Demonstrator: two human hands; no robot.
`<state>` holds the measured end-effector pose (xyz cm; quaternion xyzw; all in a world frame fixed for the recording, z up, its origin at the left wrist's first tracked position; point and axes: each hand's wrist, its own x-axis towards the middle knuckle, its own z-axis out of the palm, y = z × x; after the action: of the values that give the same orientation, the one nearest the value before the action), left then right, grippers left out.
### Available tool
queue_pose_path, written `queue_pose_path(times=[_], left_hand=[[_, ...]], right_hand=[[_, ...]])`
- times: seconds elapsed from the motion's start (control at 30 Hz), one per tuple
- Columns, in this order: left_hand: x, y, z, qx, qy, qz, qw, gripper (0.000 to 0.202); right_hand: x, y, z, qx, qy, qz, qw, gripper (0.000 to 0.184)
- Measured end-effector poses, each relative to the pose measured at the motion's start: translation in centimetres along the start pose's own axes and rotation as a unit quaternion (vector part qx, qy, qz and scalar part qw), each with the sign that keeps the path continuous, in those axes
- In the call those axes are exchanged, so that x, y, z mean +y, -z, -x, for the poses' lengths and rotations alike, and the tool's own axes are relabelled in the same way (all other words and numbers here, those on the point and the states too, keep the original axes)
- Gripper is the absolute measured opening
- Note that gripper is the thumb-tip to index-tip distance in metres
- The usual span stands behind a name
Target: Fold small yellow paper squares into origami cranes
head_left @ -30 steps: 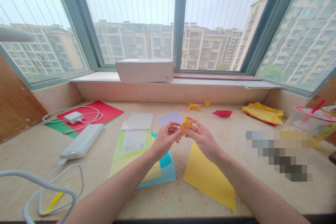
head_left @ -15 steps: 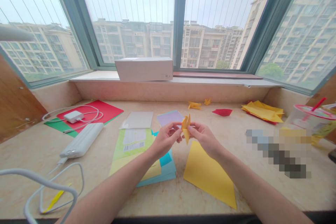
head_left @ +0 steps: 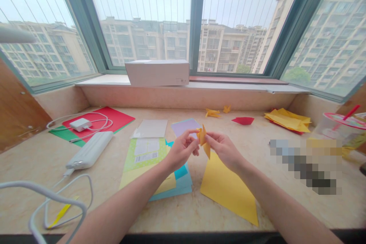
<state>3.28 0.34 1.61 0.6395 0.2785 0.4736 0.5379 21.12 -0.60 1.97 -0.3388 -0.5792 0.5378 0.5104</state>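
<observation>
Between my two hands, above the counter, is a small folded yellow paper figure (head_left: 204, 143) with pointed ends, one of them aimed downward. My left hand (head_left: 184, 146) pinches its upper left side with thumb and forefinger. My right hand (head_left: 223, 145) grips it from the right, thumb toward me. Below my right hand lies a flat yellow paper sheet (head_left: 228, 190). Under and left of my left hand is a stack with a green patterned packet (head_left: 128, 157) and light blue paper (head_left: 171, 192). A purple sheet (head_left: 183, 126) lies behind it.
Two small yellow folded pieces (head_left: 212, 113) and a red folded piece (head_left: 243, 121) lie toward the back. Yellow papers (head_left: 287, 120) are piled at right beside a plastic cup (head_left: 340, 127). A power bank (head_left: 90, 150) with cables and red paper (head_left: 120, 118) lies left. A white box (head_left: 157, 74) stands on the sill.
The folded paper figure has turned in my fingers, so its lower point now slants to the right. Both hands stay in nearly the same place.
</observation>
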Motion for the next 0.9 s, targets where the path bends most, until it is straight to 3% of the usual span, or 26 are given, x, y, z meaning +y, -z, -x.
queue_pose_path(times=[0.17,0.43,0.9], left_hand=[[-0.19,-0.04,0.27,-0.023,-0.006,-0.057,0.998,0.050],[-0.31,0.04,0.27,-0.002,-0.054,-0.199,0.978,0.036],[-0.32,-0.03,0.32,0.003,-0.059,-0.216,0.975,0.034]], right_hand=[[-0.07,-0.26,0.16,0.031,0.003,-0.031,0.999,0.033],[0.38,-0.36,0.46,0.037,0.011,0.098,0.994,0.037],[0.01,-0.11,0.66,0.039,0.012,0.108,0.993,0.033]])
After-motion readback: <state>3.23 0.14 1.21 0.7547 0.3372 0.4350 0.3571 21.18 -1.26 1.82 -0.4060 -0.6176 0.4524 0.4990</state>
